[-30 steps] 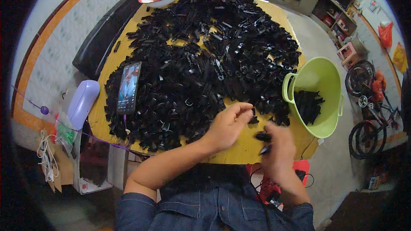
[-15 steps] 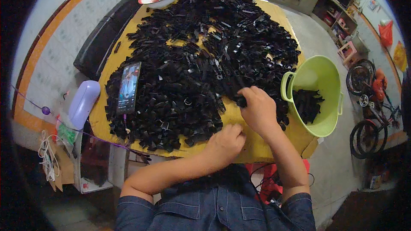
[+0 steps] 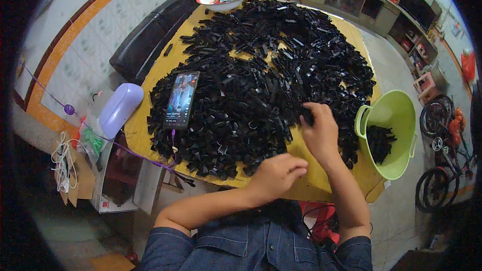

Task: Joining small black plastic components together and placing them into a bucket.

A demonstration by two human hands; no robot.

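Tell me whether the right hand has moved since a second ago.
Yes: judged against the green tub, the right hand has moved forward and somewhat to the left.

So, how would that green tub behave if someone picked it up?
Probably light for its size: the tub looks plastic and is far from full. The black pieces inside lie loose, so they'd likely slide if it tipped. Its two handles should help keep it level.

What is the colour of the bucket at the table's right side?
The bucket is light yellowish green, seen best in the head view.
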